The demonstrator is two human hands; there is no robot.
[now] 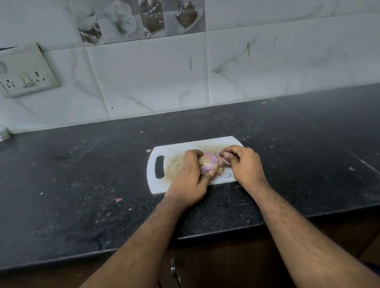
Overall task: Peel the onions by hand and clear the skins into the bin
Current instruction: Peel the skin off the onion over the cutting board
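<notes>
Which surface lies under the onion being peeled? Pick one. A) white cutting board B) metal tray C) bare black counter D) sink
A: the left hand holds the onion over the white cutting board, while the right hand pulls skin.

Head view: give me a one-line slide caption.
Left hand grips a pink onion over a white cutting board while the right hand pinches loose skin.

No readable text anywhere; switchboard markings possibly present, too blurred.
</notes>
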